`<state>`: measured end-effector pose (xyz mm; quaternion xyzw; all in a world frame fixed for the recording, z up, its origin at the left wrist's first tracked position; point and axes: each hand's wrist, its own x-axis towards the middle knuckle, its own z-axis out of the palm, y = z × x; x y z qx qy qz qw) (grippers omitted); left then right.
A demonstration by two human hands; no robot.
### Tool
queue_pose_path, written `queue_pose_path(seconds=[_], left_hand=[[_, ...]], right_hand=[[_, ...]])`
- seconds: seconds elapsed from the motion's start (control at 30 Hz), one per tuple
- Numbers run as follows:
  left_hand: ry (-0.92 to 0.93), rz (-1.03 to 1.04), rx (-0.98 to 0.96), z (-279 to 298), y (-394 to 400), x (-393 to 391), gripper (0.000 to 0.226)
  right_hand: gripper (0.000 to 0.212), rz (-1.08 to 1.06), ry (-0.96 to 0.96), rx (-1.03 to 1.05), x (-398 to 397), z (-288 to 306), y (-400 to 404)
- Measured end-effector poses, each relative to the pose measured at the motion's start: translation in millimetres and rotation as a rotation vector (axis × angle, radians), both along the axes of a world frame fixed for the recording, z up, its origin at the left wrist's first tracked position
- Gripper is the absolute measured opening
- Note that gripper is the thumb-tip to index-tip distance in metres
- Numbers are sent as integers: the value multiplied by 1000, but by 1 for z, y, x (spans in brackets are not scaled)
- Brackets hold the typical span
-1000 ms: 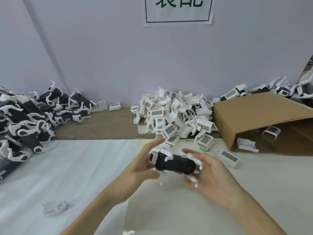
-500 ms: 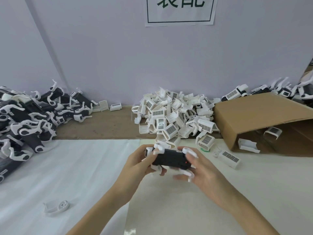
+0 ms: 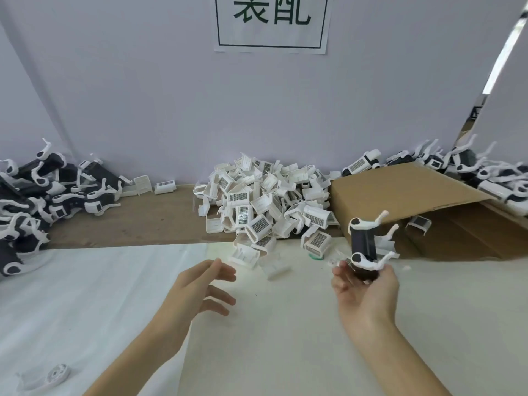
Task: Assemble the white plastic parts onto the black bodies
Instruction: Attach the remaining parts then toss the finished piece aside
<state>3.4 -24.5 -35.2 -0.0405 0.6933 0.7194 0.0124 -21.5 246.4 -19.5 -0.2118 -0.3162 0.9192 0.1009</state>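
Right hand [image 3: 367,284] grips the black body [image 3: 362,243] by its lower end, held upright above the desk [image 3: 285,338] right of centre, white arms fitted. Left hand [image 3: 204,284] empty, fingers spread, just short of the white parts pile [image 3: 265,207] mid-desk toward the back edge. Step looks like fetching the next part; next: pinch one housing, align it to the body.

A pale lilac wall [image 3: 143,95] bears a paper sign [image 3: 271,24] above the white-covered table [image 3: 71,295].

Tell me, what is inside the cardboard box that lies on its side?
Inside the cardboard box, near its opening, two white plastic parts can be seen. The top panel covers the deeper interior, so anything further in is hidden.
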Motion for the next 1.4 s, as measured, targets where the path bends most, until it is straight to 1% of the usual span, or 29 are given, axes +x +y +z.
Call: queue_pose_path(seconds=[0.13, 0.2, 0.27, 0.37, 0.4, 0.47, 0.53, 0.6, 0.67, 0.73, 0.77, 0.8, 0.83, 0.93, 0.97, 1.0, 1.03, 1.1, 1.17, 1.23, 1.27, 1.33, 1.4], left_hand=[[-6, -37, -52, 3, 2, 0, 41], [-9, -41, -76, 3, 3, 1, 41], [-15, -42, -97, 2, 4, 1, 41], [-18, -46, -126, 1, 6, 1, 42], [-17, -45, -135, 1, 6, 1, 42], [-12, -40, -146, 2, 6, 1, 41], [-7, -38, -150, 3, 5, 1, 41], [-6, -37, -159, 3, 5, 1, 40], [-6, -47, -167, 3, 6, 2, 40], [-3, -61, -168, 3, 7, 3, 40], [-2, -63, -169, 3, 7, 3, 39], [-3, -64, -170, 4, 7, 3, 39], [-4, -64, -175, 4, 7, 4, 38], [-3, -47, -191, 5, 6, 3, 35], [3, -24, -191, 5, 4, 1, 32], [11, 12, -194, 5, 1, -3, 29], [21, 63, -211, 4, -3, -9, 25], [56, 197, -332, 3, -20, -28, 16], [87, 312, -568, 1, -48, -56, 14], [60, 358, -869, 1, -85, -90, 29], [5, 374, -990, 3, -105, -106, 38], [-116, 414, -1129, 13, -145, -134, 51], [-193, 467, -1204, 19, -183, -156, 56]], right_hand=[[29, -54, -8, -66, 2, 2, -2], [33, -70, 1, -105, 3, 2, -1], [40, -9, 4, -153, 7, 2, -7], [46, 173, 17, -225, 16, -1, -27], [48, 212, 39, -229, 18, -2, -33], [48, 242, 98, -175, 21, -2, -42], [42, 205, 130, -85, 21, 1, -43], [34, 114, 118, -46, 19, 2, -39], [36, 33, 98, -43, 19, 2, -32], [39, -3, 89, -7, 18, 0, -27], [39, 0, 91, 43, 17, -1, -27], [37, 7, 109, 136, 17, -2, -27], [36, 17, 155, 297, 17, -3, -27], [30, 141, 376, 1051, 17, -11, -32], [31, 215, 416, 1214, 17, -15, -35], [32, 310, 436, 1273, 18, -18, -38], [31, 401, 442, 1275, 19, -21, -41], [28, 507, 441, 1271, 16, -26, -48], [27, 565, 439, 1304, 6, -27, -53], [26, 634, 429, 1331, -8, -26, -58], [26, 658, 421, 1333, -15, -26, -61], [25, 667, 405, 1320, -30, -26, -68], [27, 626, 416, 1283, -44, -26, -77]])
